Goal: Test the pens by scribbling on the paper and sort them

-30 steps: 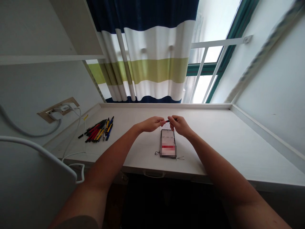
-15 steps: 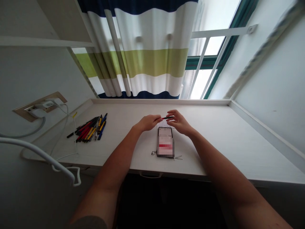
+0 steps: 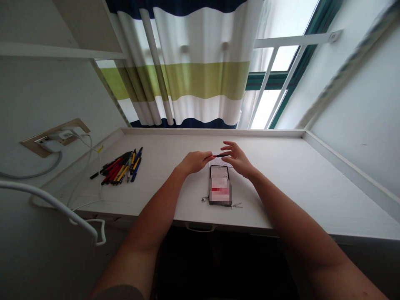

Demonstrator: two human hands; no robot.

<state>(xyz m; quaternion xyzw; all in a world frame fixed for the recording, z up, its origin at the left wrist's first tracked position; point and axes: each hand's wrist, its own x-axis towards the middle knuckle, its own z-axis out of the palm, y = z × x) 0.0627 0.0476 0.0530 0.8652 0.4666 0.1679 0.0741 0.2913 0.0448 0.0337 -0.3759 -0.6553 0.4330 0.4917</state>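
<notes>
My left hand (image 3: 197, 161) is closed around the red end of a slim red-and-black pen (image 3: 220, 155). The pen lies almost level above the desk and points right. At its black end, my right hand (image 3: 237, 159) has the thumb and a finger closed on it, while the upper fingers stretch out apart. Just below the hands lies a sheet of paper (image 3: 213, 164) with small writing, partly covered by a smartphone (image 3: 220, 189). The phone's lit screen is mostly blurred out.
A pile of pens (image 3: 118, 167), red, black, yellow and blue, lies on the left of the white desk (image 3: 293, 183). White cables (image 3: 100, 175) run down from a wall socket (image 3: 56, 136). Small cord ends (image 3: 237, 205) show beside the phone. A striped curtain (image 3: 200, 81) hangs behind the desk.
The view has shifted slightly, moving the desk scene a little to the right. My right hand's upper fingers are a bit more spread. My left hand keeps its hold on the pen.
</notes>
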